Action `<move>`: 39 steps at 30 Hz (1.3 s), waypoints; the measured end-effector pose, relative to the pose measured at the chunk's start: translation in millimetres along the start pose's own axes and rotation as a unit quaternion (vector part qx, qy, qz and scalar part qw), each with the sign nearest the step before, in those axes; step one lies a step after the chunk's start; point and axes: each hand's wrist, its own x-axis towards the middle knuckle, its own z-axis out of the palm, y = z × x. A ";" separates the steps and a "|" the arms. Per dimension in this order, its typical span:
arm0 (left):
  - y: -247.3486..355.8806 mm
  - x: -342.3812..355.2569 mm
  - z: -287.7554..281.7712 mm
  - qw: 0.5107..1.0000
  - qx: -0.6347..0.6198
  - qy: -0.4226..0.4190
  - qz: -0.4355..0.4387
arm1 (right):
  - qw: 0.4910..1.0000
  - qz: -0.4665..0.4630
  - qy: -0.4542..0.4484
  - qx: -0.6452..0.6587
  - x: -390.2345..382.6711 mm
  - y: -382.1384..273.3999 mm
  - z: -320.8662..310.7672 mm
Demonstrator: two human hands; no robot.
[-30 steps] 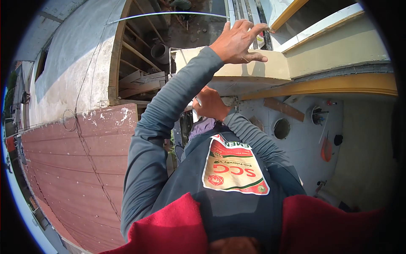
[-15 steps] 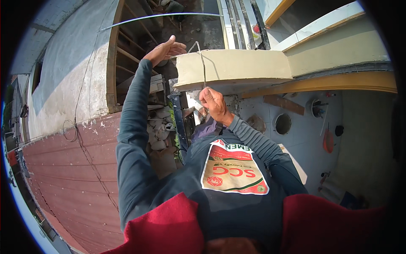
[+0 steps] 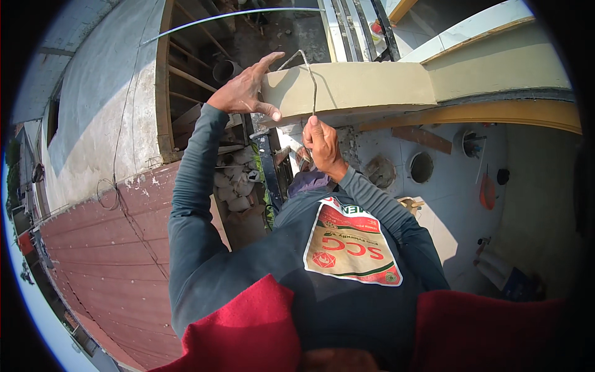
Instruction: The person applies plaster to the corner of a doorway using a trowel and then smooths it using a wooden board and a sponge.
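My right hand [image 3: 325, 146] is closed round the lower end of a thin bent metal rod [image 3: 314, 90]. The rod rises across the face of a cream-plastered wall ledge [image 3: 378, 84], then bends over its top toward the left. At the ledge's left end is my left hand [image 3: 248, 92], open, its thumb and fingers spread about the corner. Whether the palm presses on the plaster I cannot tell.
A dark metal frame [image 3: 268, 167] stands below the ledge's left end, beside rubble [image 3: 238, 186]. Reddish-brown sheeting [image 3: 105, 235] spans the left. Buckets [image 3: 419, 167] stand on the pale floor at right. Dark railing bars [image 3: 385, 31] rise beyond the ledge.
My left hand has come down and right to the ledge's corner, its thumb now spread from the fingers. My right hand, still holding the rod, appears slightly higher and farther right; the view has shifted a little.
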 end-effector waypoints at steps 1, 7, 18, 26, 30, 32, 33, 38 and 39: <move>11.9 -0.9 4.4 0.991 0.128 0.031 0.034 | 1.000 0.010 0.001 -0.007 0.2 0.3 -0.5; 34.0 10.6 35.7 0.956 0.287 0.040 0.045 | 1.000 -0.005 0.008 -0.002 3.5 7.4 0.4; 25.4 15.8 39.8 0.962 0.238 0.101 0.088 | 0.996 0.012 0.064 0.052 5.2 -1.3 16.8; 25.1 14.9 40.1 0.960 0.239 0.103 0.102 | 0.997 0.057 0.058 0.007 19.4 -19.1 6.0; 24.1 15.8 40.1 0.959 0.236 0.110 0.111 | 0.996 0.050 0.052 -0.052 33.0 -35.0 3.3; 24.3 16.5 40.1 0.959 0.231 0.113 0.115 | 0.995 0.040 0.049 -0.070 41.3 -36.4 0.8; 24.0 16.0 40.3 0.960 0.228 0.115 0.119 | 0.995 0.036 0.043 -0.079 46.2 -35.9 0.0; 18.7 17.2 43.3 0.958 0.232 0.121 0.118 | 0.994 0.036 0.020 -0.097 48.8 -48.8 -0.5; 17.7 17.6 43.1 0.957 0.233 0.121 0.120 | 0.995 0.050 0.020 -0.090 48.0 -52.0 -0.9</move>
